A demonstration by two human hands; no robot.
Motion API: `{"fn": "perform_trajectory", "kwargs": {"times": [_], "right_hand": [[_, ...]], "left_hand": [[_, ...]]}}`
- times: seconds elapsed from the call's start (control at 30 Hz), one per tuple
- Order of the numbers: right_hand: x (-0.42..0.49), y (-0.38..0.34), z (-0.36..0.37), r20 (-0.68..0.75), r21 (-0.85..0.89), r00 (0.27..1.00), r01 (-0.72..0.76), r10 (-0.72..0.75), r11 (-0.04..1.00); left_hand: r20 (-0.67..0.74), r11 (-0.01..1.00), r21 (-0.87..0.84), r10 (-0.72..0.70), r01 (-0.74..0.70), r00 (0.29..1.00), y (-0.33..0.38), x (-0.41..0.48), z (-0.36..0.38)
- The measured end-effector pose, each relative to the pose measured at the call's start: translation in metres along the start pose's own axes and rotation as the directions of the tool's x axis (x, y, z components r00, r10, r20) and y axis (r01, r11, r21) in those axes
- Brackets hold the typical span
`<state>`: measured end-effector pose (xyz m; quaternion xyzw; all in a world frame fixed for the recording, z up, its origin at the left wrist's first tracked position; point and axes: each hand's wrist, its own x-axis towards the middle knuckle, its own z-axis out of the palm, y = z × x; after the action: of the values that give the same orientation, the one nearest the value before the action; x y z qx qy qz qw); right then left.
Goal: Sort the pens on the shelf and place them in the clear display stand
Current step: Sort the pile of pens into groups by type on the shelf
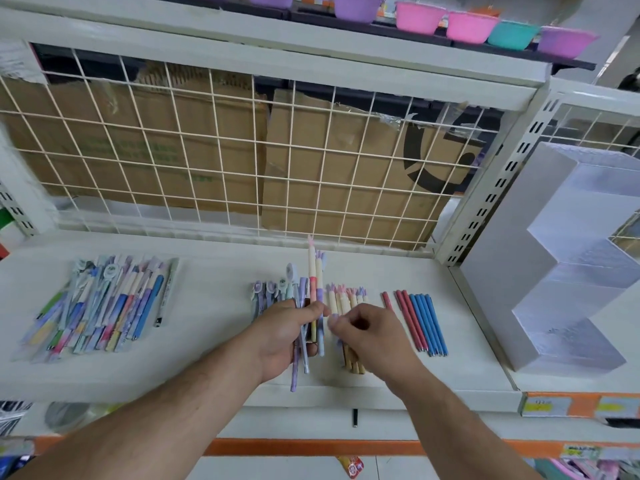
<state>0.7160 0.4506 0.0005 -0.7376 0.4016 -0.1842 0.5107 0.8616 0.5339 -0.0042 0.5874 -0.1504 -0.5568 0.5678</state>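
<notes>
My left hand grips a bunch of pens upright above the white shelf; cream, pink and purple ones stick out above my fingers. My right hand hovers just right of the bunch, fingers loosely curled, over a row of cream pens. A row of red and blue pens lies further right. A mixed heap of pens covers the shelf's left part. The stepped clear display stand stands at the right end.
A wire grid with cardboard boxes behind it backs the shelf. Pink, purple and teal bowls sit on the rack above. Orange price strips run along the shelf fronts.
</notes>
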Motion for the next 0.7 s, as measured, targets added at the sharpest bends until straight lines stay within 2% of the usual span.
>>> {"fn": "perform_trajectory", "kwargs": {"times": [0.03, 0.1, 0.23, 0.33, 0.43, 0.53, 0.7], "right_hand": [[-0.003, -0.006, 0.006, 0.057, 0.072, 0.998, -0.011, 0.007, 0.997], [-0.006, -0.013, 0.017, 0.121, 0.105, 0.992, -0.035, 0.023, 0.994], [-0.005, -0.014, 0.032, 0.082, 0.088, 0.993, -0.092, 0.085, 0.992], [0.003, -0.004, 0.032, -0.079, -0.02, 0.988, -0.137, 0.135, 0.99], [0.011, 0.008, 0.027, -0.236, -0.201, 0.961, -0.191, 0.142, 0.961], [0.011, 0.012, 0.021, -0.28, -0.396, 0.954, -0.22, 0.111, 0.891], [0.007, 0.02, 0.018, -0.286, -0.468, 0.953, -0.227, 0.096, 0.854]], "left_hand": [[0.004, 1.0, 0.002, 0.006, -0.006, 1.0, 0.0, -0.002, -0.001], [0.011, 1.0, 0.011, 0.011, -0.011, 1.0, 0.001, -0.005, -0.004], [-0.001, 1.0, -0.017, -0.001, 0.001, 1.0, 0.001, -0.009, -0.017], [-0.037, 0.999, -0.051, -0.002, 0.0, 0.999, 0.001, -0.01, -0.027], [-0.051, 0.998, -0.063, -0.019, 0.015, 0.999, 0.002, -0.012, -0.034], [-0.044, 0.997, -0.072, -0.039, 0.035, 0.998, 0.002, -0.013, -0.036], [0.002, 0.997, -0.072, -0.04, 0.04, 0.999, 0.003, -0.017, -0.035]]}}
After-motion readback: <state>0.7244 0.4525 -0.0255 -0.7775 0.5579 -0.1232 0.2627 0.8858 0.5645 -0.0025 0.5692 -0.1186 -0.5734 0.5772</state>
